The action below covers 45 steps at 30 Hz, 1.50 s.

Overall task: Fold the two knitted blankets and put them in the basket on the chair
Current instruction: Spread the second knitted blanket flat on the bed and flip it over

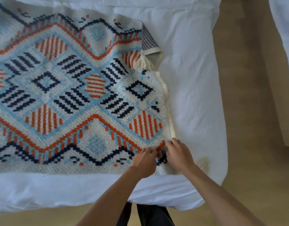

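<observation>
1. Head view. Knitted blanket: cream ground, diamond pattern in light blue, orange and navy; lies spread flat over the bed, running off the left edge of the picture.
2. Blanket, far right corner: turned over, showing a navy-and-white striped underside; a cream tassel lies just beside it.
3. Blanket, near right corner: sits close to the bed's front edge, under both hands.
4. Left hand: palm down on the blanket near that corner, fingers curled onto the knit; grip appears closed on the fabric, though whether it pinches or only presses cannot be told.
5. Right hand: just beside the left, at the blanket's right edge, fingers bent onto the corner; grip likewise cannot be told for certain.
6. Bed: white cover, wrinkled, bare on the right of the blanket.
7. Floor: tan, right of and below the bed.
8. Dark trouser legs: bottom centre, against the bed's front edge.
</observation>
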Each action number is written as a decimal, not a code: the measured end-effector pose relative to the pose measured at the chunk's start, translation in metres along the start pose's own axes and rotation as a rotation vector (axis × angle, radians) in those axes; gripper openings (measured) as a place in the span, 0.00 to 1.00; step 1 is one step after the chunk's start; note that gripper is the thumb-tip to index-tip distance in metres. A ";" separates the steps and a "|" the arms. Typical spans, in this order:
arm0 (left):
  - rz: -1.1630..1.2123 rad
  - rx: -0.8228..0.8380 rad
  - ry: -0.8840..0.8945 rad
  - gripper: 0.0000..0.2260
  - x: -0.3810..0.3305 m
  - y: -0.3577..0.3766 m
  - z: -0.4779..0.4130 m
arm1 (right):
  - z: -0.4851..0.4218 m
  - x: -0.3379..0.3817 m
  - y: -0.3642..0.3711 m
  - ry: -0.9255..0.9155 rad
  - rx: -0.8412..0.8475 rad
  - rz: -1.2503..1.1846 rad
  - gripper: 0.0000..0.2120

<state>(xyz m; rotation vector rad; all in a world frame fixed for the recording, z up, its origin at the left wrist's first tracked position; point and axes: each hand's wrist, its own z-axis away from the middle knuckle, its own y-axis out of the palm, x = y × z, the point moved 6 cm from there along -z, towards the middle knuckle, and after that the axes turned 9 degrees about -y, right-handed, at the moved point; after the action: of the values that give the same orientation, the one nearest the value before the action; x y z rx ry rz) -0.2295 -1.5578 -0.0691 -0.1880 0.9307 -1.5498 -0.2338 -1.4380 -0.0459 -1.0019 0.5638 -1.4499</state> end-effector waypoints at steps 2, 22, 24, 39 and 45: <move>0.032 -0.080 -0.020 0.15 0.018 -0.031 -0.014 | -0.025 0.001 -0.028 0.054 -0.129 -0.080 0.11; 0.218 -0.459 -0.154 0.14 0.087 -0.298 -0.227 | -0.284 -0.051 -0.204 0.091 -0.338 -0.139 0.17; 0.133 -0.437 -0.144 0.13 0.086 -0.305 -0.249 | -0.304 -0.059 -0.196 0.060 -0.281 -0.158 0.16; -0.069 -0.386 0.025 0.25 0.031 -0.329 -0.342 | -0.388 -0.156 -0.271 0.289 -0.398 -0.123 0.14; -0.166 -0.348 0.009 0.34 0.038 -0.307 -0.348 | -0.391 -0.139 -0.261 0.070 -0.494 -0.145 0.12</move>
<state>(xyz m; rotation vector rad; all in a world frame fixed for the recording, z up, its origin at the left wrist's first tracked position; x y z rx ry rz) -0.6832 -1.4628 -0.1165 -0.5168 1.2129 -1.5297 -0.7153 -1.3470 -0.0637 -1.4035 0.9458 -1.5114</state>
